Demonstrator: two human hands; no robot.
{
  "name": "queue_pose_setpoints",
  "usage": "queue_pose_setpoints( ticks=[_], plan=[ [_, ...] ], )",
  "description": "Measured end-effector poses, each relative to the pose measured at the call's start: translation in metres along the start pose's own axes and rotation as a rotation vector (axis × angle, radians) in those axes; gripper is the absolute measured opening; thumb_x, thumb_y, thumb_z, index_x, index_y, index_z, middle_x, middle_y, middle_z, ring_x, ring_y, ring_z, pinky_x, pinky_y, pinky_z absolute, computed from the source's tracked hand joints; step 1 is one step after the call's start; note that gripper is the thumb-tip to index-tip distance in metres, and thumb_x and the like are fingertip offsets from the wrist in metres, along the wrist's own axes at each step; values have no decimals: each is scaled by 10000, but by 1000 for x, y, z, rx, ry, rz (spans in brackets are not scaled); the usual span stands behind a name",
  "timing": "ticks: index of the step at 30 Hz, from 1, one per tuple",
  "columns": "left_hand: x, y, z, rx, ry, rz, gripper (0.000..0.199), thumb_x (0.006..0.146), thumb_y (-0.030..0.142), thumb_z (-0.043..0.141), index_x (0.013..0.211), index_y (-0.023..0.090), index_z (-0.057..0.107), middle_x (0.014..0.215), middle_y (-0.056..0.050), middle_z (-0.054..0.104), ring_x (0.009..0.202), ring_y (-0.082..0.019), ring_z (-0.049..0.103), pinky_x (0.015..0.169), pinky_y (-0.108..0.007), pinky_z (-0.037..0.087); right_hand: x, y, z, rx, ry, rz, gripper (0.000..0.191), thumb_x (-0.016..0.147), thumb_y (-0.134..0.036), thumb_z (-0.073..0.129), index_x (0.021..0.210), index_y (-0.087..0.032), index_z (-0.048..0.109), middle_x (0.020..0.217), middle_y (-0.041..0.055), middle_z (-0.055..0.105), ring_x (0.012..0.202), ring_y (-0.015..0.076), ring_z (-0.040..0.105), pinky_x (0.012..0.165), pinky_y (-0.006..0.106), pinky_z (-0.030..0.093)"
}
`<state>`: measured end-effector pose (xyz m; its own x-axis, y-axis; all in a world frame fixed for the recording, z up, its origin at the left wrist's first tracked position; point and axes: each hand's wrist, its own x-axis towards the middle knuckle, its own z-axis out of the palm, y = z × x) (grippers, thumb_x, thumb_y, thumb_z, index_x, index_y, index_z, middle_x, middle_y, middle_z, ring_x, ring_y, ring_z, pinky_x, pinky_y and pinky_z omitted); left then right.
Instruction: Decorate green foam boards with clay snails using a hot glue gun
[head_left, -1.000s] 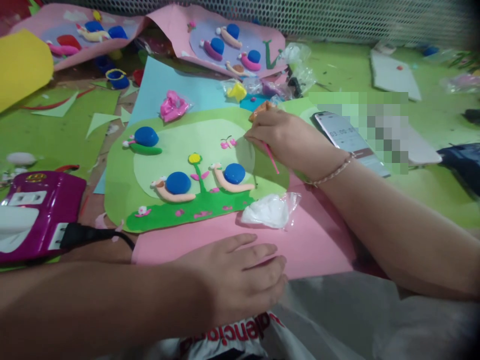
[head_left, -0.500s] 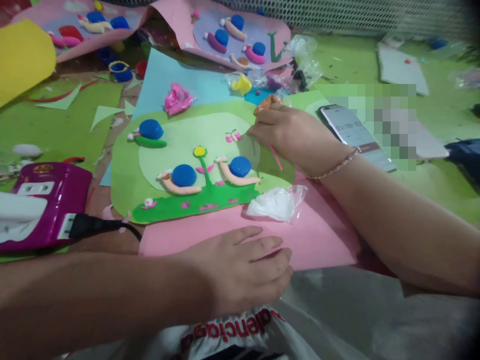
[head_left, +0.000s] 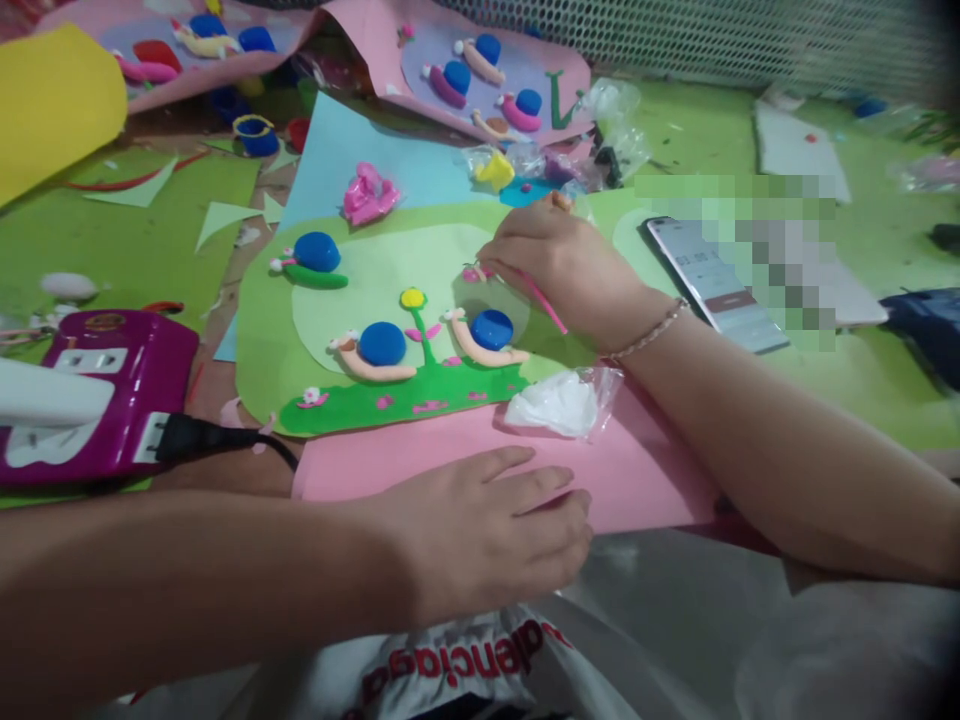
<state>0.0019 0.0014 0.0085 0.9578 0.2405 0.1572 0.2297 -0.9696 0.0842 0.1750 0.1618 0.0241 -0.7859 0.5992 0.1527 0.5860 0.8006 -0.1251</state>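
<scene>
My right hand (head_left: 551, 255) is pinched round a thin pink stick (head_left: 551, 305), whose rear end sticks out below the palm. Its fingertips are at the small pink clay butterfly (head_left: 474, 272), partly covering it; the stick's tip is hidden. Under them lies a green paper picture (head_left: 259, 350) with clay snails, among them a blue-shelled one (head_left: 491, 330), and a yellow clay flower (head_left: 413, 299). My left hand (head_left: 502, 525) rests flat, fingers a little spread, over the pink sheet (head_left: 337, 470). White clay in a clear bag (head_left: 551, 403) sits between the hands.
Bagged pink clay (head_left: 370, 193) and yellow clay (head_left: 495, 170) lie beyond the picture. To the right is a phone (head_left: 712, 285). A purple power strip (head_left: 169, 350) with a black plug stands left. Pink sheets with snails (head_left: 577, 90) lean at the back by a mesh (head_left: 712, 50).
My right hand has shifted left and down, bringing its fingertips onto the butterfly. The pink stick now lies more slanted. My left hand stays put; the whole view has shifted slightly.
</scene>
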Motion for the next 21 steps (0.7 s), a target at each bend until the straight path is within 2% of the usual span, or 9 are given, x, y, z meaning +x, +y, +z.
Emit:
queue_pose_setpoints(
  ticks=[3, 8, 14, 17, 21],
  plan=[
    [0, -2, 0, -13, 23, 11, 353, 948, 197, 421, 1275, 219, 554, 1376, -36, 520, 1249, -204, 464, 1035, -372, 356, 4, -2, 5, -106, 20, 57, 440, 967, -316, 227, 981, -250, 661, 1003, 98, 605, 954, 237, 522, 871, 398, 383],
    [-1, -4, -1, -20, 33, 42, 356, 948, 191, 417, 1277, 209, 552, 1375, -45, 523, 1249, -211, 470, 1016, -362, 373, 6, -8, 3, -287, -56, 40, 496, 977, -260, 172, 1007, -197, 663, 1040, 124, 615, 944, 244, 528, 868, 412, 410],
    [-1, -3, 0, -11, 43, 38, 359, 954, 192, 403, 1281, 208, 549, 1372, -39, 524, 1254, -212, 468, 1015, -370, 383, 7, -15, -2, -292, -125, 28, 437, 978, -220, 214, 1096, -199, 634, 1110, 124, 597, 1006, 255, 528, 874, 409, 429],
    [-1, -3, 0, -16, 45, 31, 346, 939, 206, 446, 1266, 211, 558, 1368, -48, 525, 1246, -211, 477, 1012, -365, 386, 8, -16, -2, -325, -177, 49, 459, 979, -218, 199, 1127, -147, 627, 1143, 159, 583, 1040, 281, 520, 874, 420, 431],
    [-1, -1, 1, -15, 48, 17, 342, 945, 213, 437, 1262, 227, 565, 1365, -36, 528, 1245, -202, 473, 1026, -361, 372, 8, -16, -3, -287, -162, 57, 440, 974, -249, 231, 1110, -163, 641, 1147, 160, 578, 1039, 280, 524, 893, 412, 425]
  ],
)
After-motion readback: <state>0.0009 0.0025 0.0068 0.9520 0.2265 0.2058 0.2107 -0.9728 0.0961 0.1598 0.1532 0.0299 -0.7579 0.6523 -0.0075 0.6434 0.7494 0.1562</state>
